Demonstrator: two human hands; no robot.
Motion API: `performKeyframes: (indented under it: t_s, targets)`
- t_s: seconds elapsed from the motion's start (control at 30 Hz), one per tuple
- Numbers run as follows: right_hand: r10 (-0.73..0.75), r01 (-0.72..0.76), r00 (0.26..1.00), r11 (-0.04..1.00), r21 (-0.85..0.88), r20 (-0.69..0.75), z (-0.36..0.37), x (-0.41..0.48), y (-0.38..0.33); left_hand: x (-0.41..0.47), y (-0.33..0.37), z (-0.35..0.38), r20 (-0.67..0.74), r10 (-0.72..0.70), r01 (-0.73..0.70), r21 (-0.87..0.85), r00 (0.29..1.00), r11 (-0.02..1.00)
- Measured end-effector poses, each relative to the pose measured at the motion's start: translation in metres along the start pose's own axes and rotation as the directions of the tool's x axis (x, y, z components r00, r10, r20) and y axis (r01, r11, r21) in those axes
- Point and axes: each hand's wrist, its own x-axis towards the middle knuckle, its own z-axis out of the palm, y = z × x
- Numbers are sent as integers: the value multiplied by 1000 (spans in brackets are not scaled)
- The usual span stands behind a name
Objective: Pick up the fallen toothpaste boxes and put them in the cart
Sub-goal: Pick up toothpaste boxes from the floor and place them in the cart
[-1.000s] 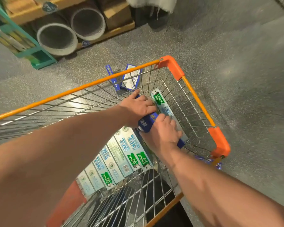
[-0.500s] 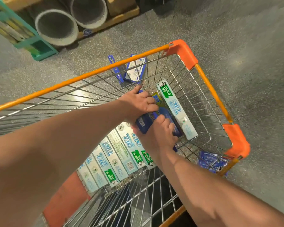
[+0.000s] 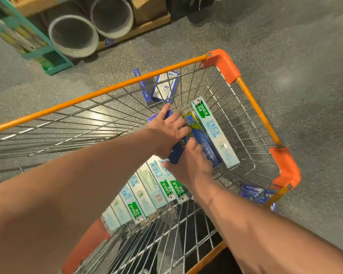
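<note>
Basically, head view: left hand (image 3: 166, 133) and right hand (image 3: 188, 165) both grip a dark blue toothpaste box (image 3: 177, 153), mostly hidden under the fingers, low in the cart (image 3: 220, 64). At 12 o'clock, blue boxes on the floor (image 3: 162, 88) blur behind wire; another (image 3: 254, 193) at 4 o'clock is cut off by the corner.

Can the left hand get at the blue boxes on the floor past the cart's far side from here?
Probably not directly. The left hand is inside the orange-rimmed wire cart, and its wire wall stands between it and the blue toothpaste boxes on the floor. It would have to go over the rim.
</note>
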Motion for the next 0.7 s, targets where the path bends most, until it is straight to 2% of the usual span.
performKeyframes:
  t_s: [0.2,0.33,0.5,0.7]
  targets:
    - [-50,49,998,998,-32,-28,-16,-15,7,-27,-3,-20,32,-1,2,-48,999,999]
    - [-64,64,998,998,-23,-19,-39,-27,12,-61,0,-48,-36,-68,59,-210,997,976]
    - [-94,87,991,994,-68,-94,-88,-57,15,-111,13,-88,-63,-210,190,-234,976,953]
    - [-135,137,974,991,0,-181,-149,-136,33,-182,56,-136,-155,-245,209,-217,957,953]
